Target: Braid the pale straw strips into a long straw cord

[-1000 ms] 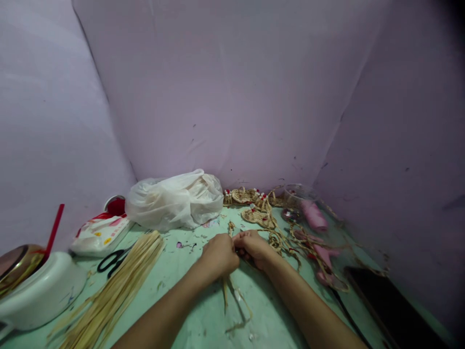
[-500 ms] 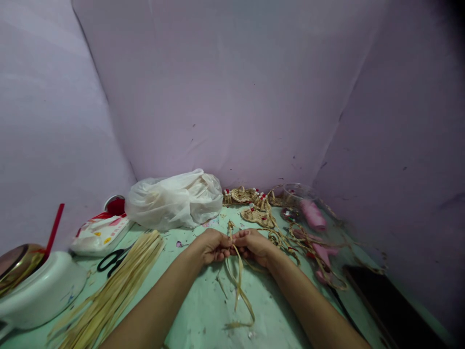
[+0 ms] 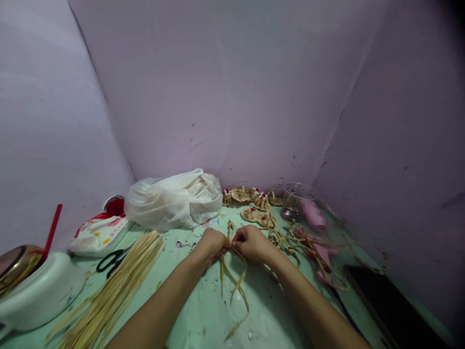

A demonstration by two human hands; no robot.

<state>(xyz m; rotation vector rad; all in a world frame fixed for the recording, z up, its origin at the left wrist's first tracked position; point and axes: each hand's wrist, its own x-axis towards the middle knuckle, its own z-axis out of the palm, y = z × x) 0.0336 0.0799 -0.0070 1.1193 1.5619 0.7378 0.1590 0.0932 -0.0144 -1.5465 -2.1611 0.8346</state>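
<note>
Both hands meet near the middle of the green table, pinching a short braid of dry straw strips (image 3: 240,283). My left hand (image 3: 213,243) is closed on the strips from the left side. From the right, my right hand (image 3: 250,243) grips them between thumb and fingertips. The braid's knotted end (image 3: 230,227) sticks up beyond the hands, and loose strip ends hang toward me, crossing each other. Exactly which strip each fingertip holds is hidden. Left of my left arm lies a bundle of loose straw strips (image 3: 121,283).
Black-handled scissors (image 3: 109,261) lie by the bundle, near a wipes pack (image 3: 100,237) and white pot (image 3: 47,291). Behind are a white plastic bag (image 3: 174,201) and woven beaded pieces (image 3: 257,215). To the right: pink thread spool (image 3: 313,214), pink glue gun (image 3: 323,254), braided cord (image 3: 279,240), dark phone-like slab (image 3: 392,303).
My hands have shifted slightly and turned, fingers pinching closer around the braid. The hanging strips have swung left and now spread apart below the hands.
</note>
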